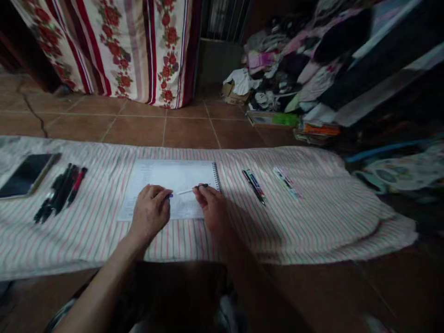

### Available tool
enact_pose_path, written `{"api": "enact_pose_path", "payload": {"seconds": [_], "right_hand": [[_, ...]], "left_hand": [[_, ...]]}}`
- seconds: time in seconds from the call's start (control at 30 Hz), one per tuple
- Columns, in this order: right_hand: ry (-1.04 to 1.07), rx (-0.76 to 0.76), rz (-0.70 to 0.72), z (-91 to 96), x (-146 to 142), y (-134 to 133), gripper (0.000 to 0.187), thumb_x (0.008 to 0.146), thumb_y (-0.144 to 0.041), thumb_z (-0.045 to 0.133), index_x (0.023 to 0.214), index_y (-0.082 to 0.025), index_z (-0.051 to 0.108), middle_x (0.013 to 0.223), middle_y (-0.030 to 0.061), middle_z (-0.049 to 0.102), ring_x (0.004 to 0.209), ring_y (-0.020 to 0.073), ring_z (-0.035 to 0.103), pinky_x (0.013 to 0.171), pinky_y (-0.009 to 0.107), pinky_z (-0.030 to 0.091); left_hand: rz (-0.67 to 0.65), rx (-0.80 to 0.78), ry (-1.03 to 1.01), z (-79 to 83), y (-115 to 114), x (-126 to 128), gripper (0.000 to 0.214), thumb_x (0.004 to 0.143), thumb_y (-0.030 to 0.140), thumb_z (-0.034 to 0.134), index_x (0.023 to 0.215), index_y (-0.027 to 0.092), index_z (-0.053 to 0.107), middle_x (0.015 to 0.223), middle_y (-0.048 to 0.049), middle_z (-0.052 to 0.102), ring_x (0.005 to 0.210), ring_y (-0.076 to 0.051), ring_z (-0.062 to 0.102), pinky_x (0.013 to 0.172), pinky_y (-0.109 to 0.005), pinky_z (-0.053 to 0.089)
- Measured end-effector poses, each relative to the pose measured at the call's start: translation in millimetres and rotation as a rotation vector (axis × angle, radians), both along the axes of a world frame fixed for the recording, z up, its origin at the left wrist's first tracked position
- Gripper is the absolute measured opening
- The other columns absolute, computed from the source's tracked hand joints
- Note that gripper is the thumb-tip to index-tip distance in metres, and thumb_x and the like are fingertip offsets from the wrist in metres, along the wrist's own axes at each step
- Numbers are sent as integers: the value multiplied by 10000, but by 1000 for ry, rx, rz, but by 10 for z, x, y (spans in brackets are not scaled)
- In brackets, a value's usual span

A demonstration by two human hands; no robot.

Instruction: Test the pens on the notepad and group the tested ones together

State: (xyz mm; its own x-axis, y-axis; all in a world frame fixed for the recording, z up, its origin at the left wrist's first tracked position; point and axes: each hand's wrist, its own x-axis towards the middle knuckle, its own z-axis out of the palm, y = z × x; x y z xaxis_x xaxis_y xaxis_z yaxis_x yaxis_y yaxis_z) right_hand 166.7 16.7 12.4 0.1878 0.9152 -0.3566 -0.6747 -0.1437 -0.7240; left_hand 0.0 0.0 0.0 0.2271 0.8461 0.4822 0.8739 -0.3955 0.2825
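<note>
My left hand (151, 210) is closed over the lower left of a spiral notebook (176, 172). A small purple-ended pen piece (170, 195) pokes out between its thumb and fingers; the rest is hidden. In a pinch, my right hand (214, 207) holds a dark-ended pen part (202, 186) near the notebook's spiral edge. From it a thin white rod, like a pen refill, points left toward the left hand's piece, with a small gap between them. The notebook lies open under both hands, with faint writing on its left side.
A striped cloth (329, 199) covers the low surface. Right of the notebook lie dark pens (254, 187) and pale, colourful pens (287, 183). At left are several black and red pens (61, 190) and a tablet (27, 173). Behind are a floral curtain (135, 46) and piled clothes (287, 60).
</note>
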Motion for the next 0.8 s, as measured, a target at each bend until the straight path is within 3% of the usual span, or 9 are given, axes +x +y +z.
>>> {"api": "enact_pose_path", "payload": {"seconds": [0.37,0.8], "right_hand": [[-33,-68,83,55,-30,-44,164,570,-199,773,687,-144,672,710,7,670,708,112,660,583,153,526],[-17,-63,237,89,-92,-99,155,559,-212,759,686,-163,687,672,-14,657,680,95,626,608,171,497]], "left_hand": [[-40,56,-105,15,-24,80,232,857,328,549,1005,181,651,962,-68,681,1071,-253,566,1044,-501,323],[-16,70,-174,68,-59,221,149,875,273,521,875,231,664,868,-11,722,1023,-223,606,1078,-519,260]]}}
